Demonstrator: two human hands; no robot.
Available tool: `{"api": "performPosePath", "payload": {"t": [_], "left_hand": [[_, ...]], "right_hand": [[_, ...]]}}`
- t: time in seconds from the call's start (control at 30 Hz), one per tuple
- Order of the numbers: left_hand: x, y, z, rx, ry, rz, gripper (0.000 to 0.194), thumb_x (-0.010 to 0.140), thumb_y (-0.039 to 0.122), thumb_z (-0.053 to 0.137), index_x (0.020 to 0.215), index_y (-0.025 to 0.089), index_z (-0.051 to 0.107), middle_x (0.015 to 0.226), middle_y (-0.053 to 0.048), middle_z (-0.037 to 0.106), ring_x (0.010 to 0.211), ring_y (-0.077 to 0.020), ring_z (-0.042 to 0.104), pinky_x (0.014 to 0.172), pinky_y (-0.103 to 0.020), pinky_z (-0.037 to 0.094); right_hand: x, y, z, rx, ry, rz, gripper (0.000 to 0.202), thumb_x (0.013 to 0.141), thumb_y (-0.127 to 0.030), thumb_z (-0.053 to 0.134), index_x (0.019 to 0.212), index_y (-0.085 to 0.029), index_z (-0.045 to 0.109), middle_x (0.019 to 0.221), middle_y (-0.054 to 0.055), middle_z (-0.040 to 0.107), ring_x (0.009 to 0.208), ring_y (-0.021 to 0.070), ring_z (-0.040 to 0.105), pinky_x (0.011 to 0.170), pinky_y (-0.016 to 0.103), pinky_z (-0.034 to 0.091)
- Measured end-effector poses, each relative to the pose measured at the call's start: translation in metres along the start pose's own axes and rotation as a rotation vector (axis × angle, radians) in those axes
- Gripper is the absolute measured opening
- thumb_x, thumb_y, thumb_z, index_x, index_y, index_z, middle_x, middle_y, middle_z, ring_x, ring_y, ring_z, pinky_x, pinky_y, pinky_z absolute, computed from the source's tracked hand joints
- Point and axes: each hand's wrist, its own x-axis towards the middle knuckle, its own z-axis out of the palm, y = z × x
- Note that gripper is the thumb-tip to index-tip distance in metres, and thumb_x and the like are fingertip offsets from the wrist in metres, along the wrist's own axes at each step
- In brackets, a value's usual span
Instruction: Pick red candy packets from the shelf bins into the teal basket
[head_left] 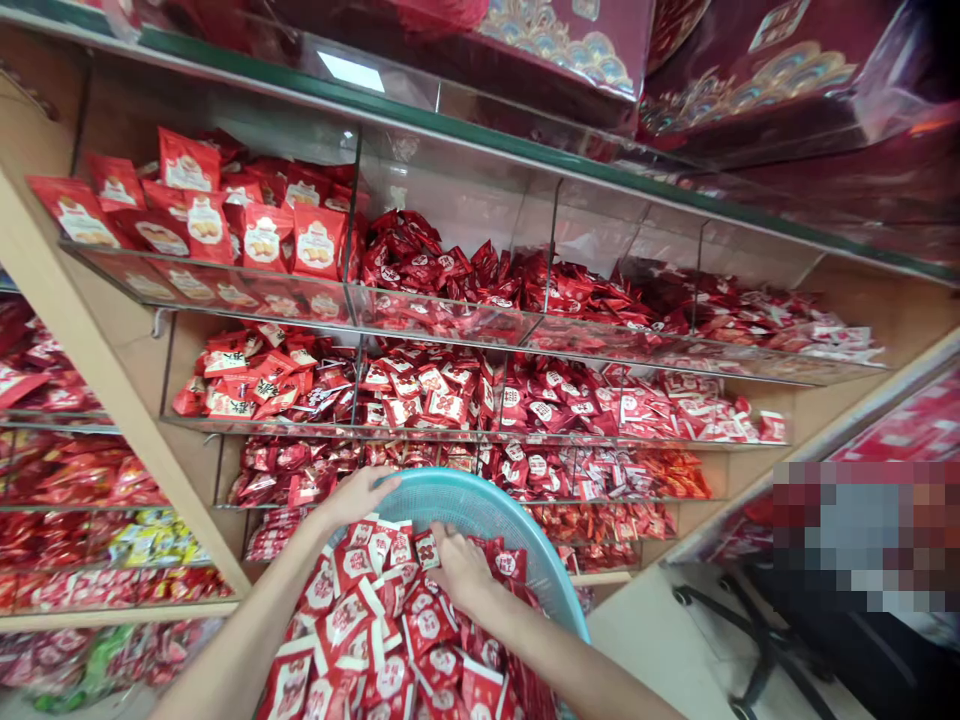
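A round turquoise plastic basket (556,560) in front of me is heaped with small red-and-white candy packets (390,678). My left hand (363,498) is closed over the basket's far left rim, with part of its fingers hidden behind it. Inside the basket, my right hand (463,572) reaches into the heap near the far side. Its fingers are curled down at a candy packet (427,550) and partly hidden among the others.
Beyond the basket rise glass-fronted shelves with divided bins of red packets (262,240). Dark red gift boxes (562,50) sit on top. More bins (82,470) stand at the left. At the lower right are a wheeled chair base (761,640) and a blurred-out person (862,540).
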Motion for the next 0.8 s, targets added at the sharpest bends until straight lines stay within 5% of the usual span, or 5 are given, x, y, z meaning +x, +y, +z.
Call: {"api": "performPosePath", "payload": {"t": [0.13, 0.37, 0.57, 0.8], "left_hand": [[0.002, -0.003, 0.001, 0.002, -0.007, -0.001, 0.047, 0.076, 0.054, 0.043, 0.094, 0.017, 0.067, 0.086, -0.003, 0.069, 0.082, -0.0202, 0.06, 0.075, -0.028, 0.045], [0.008, -0.008, 0.0, -0.001, 0.0, -0.002, 0.048, 0.075, 0.056, 0.044, 0.093, 0.018, 0.067, 0.091, -0.004, 0.069, 0.085, -0.0214, 0.06, 0.078, -0.029, 0.044], [0.012, -0.013, 0.002, -0.005, -0.017, -0.013, 0.049, 0.076, 0.058, 0.042, 0.09, 0.017, 0.066, 0.089, -0.003, 0.069, 0.086, -0.021, 0.059, 0.079, -0.028, 0.044], [0.021, -0.016, 0.005, 0.062, -0.049, 0.02, 0.047, 0.08, 0.057, 0.036, 0.084, 0.018, 0.062, 0.083, -0.001, 0.066, 0.078, -0.0173, 0.058, 0.073, -0.024, 0.042]], "right_hand": [[-0.009, -0.009, -0.045, 0.007, 0.177, -0.097, 0.047, 0.077, -0.033, 0.058, 0.121, -0.022, 0.044, 0.112, 0.011, 0.057, 0.091, 0.0255, 0.061, 0.073, 0.034, 0.045], [-0.002, 0.001, -0.146, 0.201, 0.703, -0.212, 0.021, 0.086, -0.029, 0.044, 0.1, -0.021, 0.057, 0.093, 0.004, 0.062, 0.076, 0.0149, 0.059, 0.07, 0.025, 0.042], [0.017, 0.025, -0.166, 0.128, 0.846, -0.106, 0.018, 0.084, -0.025, 0.044, 0.094, -0.02, 0.058, 0.085, 0.003, 0.061, 0.069, 0.014, 0.057, 0.063, 0.024, 0.04], [0.04, -0.003, -0.195, -0.263, 0.816, -0.062, 0.024, 0.092, -0.027, 0.034, 0.108, -0.023, 0.05, 0.097, 0.004, 0.057, 0.075, 0.0156, 0.06, 0.057, 0.024, 0.036]]}}
